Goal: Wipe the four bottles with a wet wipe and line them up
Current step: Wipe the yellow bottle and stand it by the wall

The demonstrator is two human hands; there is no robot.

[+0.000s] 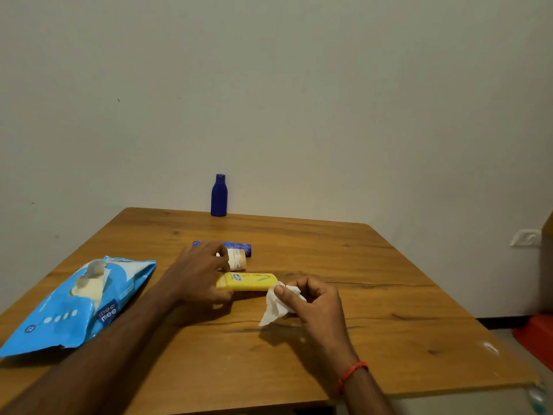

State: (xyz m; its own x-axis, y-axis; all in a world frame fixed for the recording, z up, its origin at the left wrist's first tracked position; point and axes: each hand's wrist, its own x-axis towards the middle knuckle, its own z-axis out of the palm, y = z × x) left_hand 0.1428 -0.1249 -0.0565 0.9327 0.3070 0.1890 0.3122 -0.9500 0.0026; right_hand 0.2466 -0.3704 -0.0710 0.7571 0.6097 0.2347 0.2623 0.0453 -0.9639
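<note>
Yellow bottle point(248, 281) lay under left hand point(197, 274), grip unclear | right hand point(311, 304) clutched wipe point(278, 304) | next: lift, wipe it

Domestic room, likely a home. Indicated by: wooden desk point(329, 265) set against a plain painted wall point(269, 85); wall socket point(525, 237); pack of baby wipes point(74, 304); toiletry bottles point(219, 195) laid out.

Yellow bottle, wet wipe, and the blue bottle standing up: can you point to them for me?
yellow bottle point(254, 281), head view, on the middle of its side as it lies on the table.
wet wipe point(273, 310), head view, on the crumpled white part hanging below the right hand.
standing blue bottle point(219, 199), head view, on its body.
</note>
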